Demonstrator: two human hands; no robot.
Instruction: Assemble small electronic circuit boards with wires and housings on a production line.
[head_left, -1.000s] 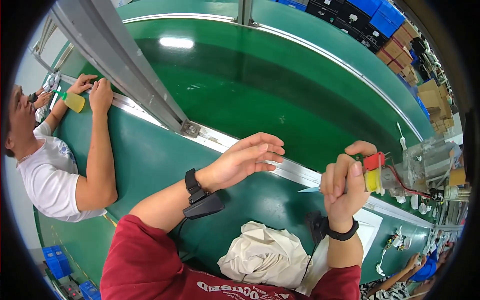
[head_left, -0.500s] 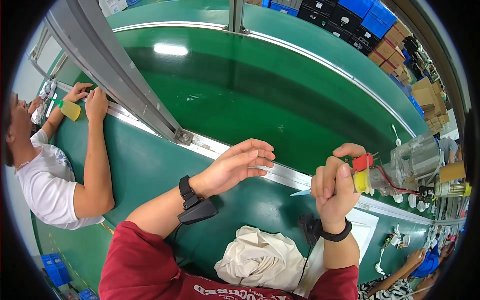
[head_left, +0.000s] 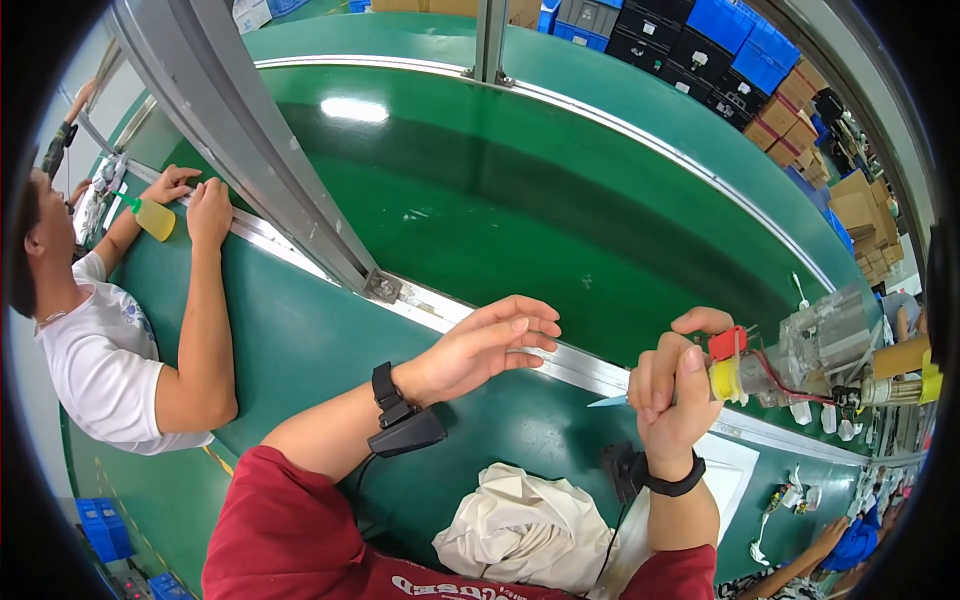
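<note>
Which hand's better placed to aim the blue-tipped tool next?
Right, likely: the right hand grips the tool, tip pointing left. The left hand is open, apparently empty, and apart from it.

From my distant seat I see one hand-held tool point(head_left: 756, 377), gripped in the curled right hand point(head_left: 676, 396), which hides its middle. A slim pale-blue tip point(head_left: 607, 402) points out to the left. On the right, a grey barrel shows behind a yellow band point(head_left: 725, 381), with a red block point(head_left: 727, 343) above and a red wire point(head_left: 792, 394) trailing rightward. I can't tell where it ends.
</note>
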